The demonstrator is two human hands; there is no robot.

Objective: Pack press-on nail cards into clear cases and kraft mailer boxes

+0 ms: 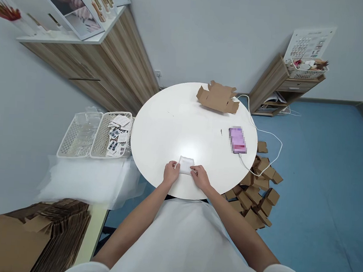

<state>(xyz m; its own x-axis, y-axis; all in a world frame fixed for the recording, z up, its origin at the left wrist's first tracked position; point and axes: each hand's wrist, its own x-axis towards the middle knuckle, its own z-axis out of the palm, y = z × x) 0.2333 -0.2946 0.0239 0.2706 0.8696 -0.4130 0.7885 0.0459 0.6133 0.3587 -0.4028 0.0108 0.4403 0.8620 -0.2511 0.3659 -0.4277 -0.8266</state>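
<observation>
1. As the left hand [171,172] pinches one side of a small white packet [186,164], its thumb and fingers are close together.
2. The right hand [200,177] pinches the other side, and its fingers are narrow too.
3. The white packet sits between the two hands, by the near edge of a round white table [166,131]. I cannot tell if it lies right on the top or just above it.
4. At the far side of the table is a brown piece of cardboard [218,98], opened out with its flaps showing.
5. On the right part of the table lies a purple phone [237,140], blurred into little squares. A white cord [282,145] runs from it and loops past the edge.
6. A tiny dark thing [221,132] lies near the phone, too small to name.
7. To the left of the table are two white baskets side by side. The near one [101,138] has little cards in it, and the other [65,138] has clear plastic.
8. Lots of small brown boxes [258,195] are piled on the blue floor [314,195] at the right.
</observation>
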